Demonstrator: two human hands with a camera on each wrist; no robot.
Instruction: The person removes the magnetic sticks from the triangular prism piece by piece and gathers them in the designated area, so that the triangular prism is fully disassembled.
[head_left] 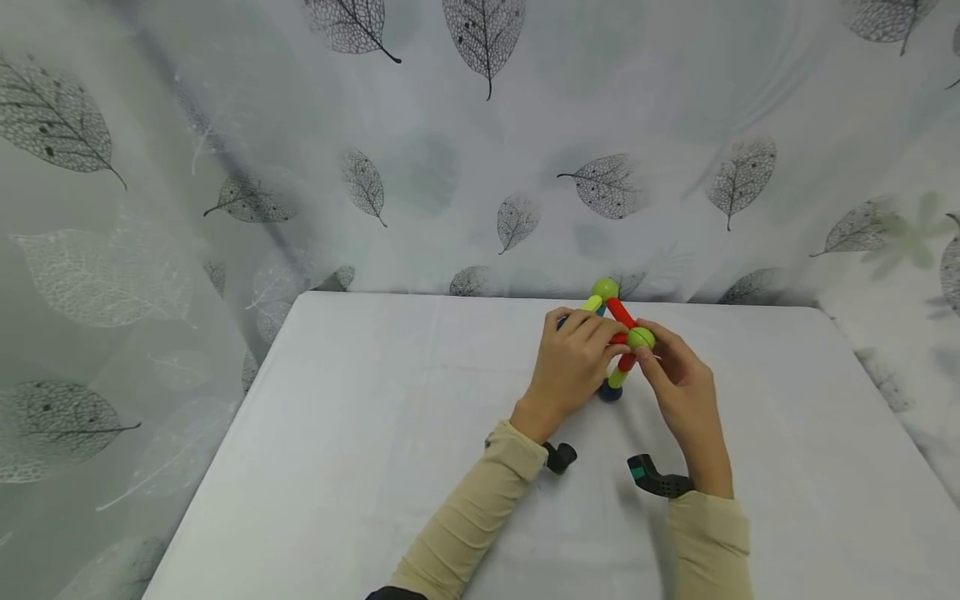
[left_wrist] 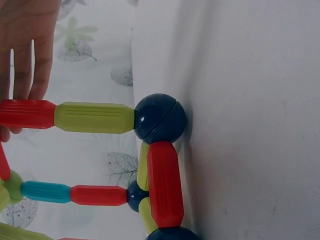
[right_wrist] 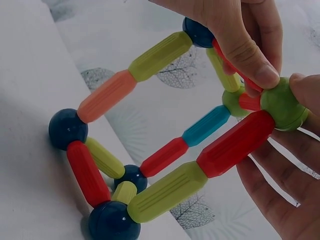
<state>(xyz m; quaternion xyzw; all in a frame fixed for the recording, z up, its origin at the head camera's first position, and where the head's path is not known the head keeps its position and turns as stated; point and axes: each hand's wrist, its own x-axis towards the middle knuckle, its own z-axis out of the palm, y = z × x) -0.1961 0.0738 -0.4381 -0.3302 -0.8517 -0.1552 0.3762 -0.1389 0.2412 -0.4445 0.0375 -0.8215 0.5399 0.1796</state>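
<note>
A frame of magnetic sticks and balls stands on the table, with dark blue balls (right_wrist: 114, 221) at its foot and upright sticks in red, orange, yellow-green and blue. At its top my right hand (head_left: 682, 383) grips a green ball (right_wrist: 284, 103) between thumb and fingers. My left hand (head_left: 573, 358) pinches a red top stick (right_wrist: 249, 80) close to that ball, partly hiding the stick. Behind, another green ball (head_left: 606, 289) joins a red stick (head_left: 621, 313). A dark blue ball (right_wrist: 198, 33) at the third upper corner is partly covered by my left hand.
The white-covered table (head_left: 360, 417) has its back edge just behind the frame. A leaf-print curtain (head_left: 420, 167) hangs behind and at the sides. Small black devices (head_left: 660, 479) are strapped to both wrists.
</note>
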